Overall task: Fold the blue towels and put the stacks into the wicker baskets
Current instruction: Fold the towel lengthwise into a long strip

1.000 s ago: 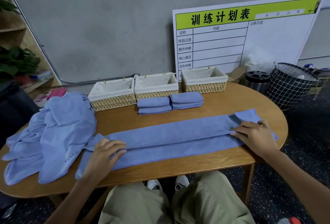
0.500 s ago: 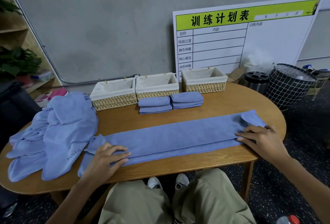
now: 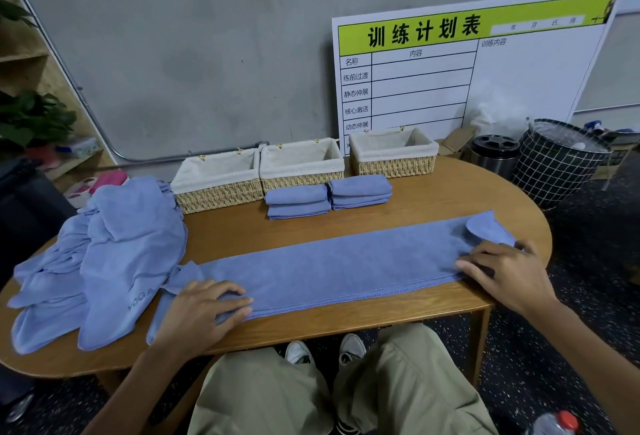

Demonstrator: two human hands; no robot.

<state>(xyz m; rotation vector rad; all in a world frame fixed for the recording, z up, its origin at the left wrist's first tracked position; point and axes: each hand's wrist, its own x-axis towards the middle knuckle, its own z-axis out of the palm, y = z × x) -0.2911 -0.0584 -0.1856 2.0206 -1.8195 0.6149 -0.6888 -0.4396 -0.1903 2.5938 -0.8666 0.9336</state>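
At six o'clock, nearest, the person's knees in tan trousers sit under the wooden table [image 3: 346, 323]. Just above, a long blue towel [image 3: 339, 268], folded into a narrow strip, lies across the table from eight o'clock to three o'clock. The left hand [image 3: 204, 310] rests on its left end, fingers fairly straight and pressing flat, gripping nothing. The right hand [image 3: 505, 272] presses the right end the same way, fingers spread, beside a turned-up corner. At nine o'clock a heap of unfolded towels [image 3: 100, 254] sprawls. Farther, near twelve o'clock, two folded stacks [image 3: 329, 197] sit side by side, just in front of three lined wicker baskets [image 3: 301, 164] in a row. Behind stands a white chart board [image 3: 467, 71].
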